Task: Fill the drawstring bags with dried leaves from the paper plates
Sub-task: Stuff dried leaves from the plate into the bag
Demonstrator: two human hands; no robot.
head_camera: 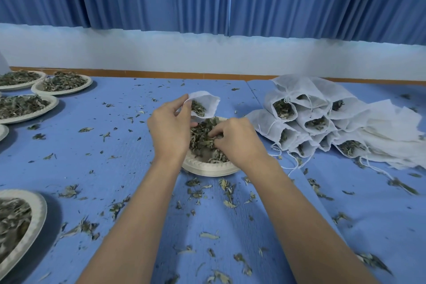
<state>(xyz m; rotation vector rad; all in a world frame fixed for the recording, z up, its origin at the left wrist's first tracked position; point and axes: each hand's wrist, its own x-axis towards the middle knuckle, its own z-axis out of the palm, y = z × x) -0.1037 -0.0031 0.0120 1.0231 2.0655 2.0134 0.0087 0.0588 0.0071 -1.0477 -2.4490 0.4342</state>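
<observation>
A stack of white paper plates (207,169) sits at the table's middle, with dried green leaves (201,136) heaped on the top one. My left hand (169,128) pinches the rim of a white drawstring bag (207,102) and holds its mouth open, tilted over the far edge of the plate; some leaves show inside it. My right hand (235,139) lies in the heap, its fingers curled round a clump of leaves.
A pile of filled white bags (306,122) lies on its side at the right, with flat cloth behind it. Several plates of leaves (62,83) stand at the far left, another at the near left (34,221). Loose leaf bits litter the blue table cover (115,145).
</observation>
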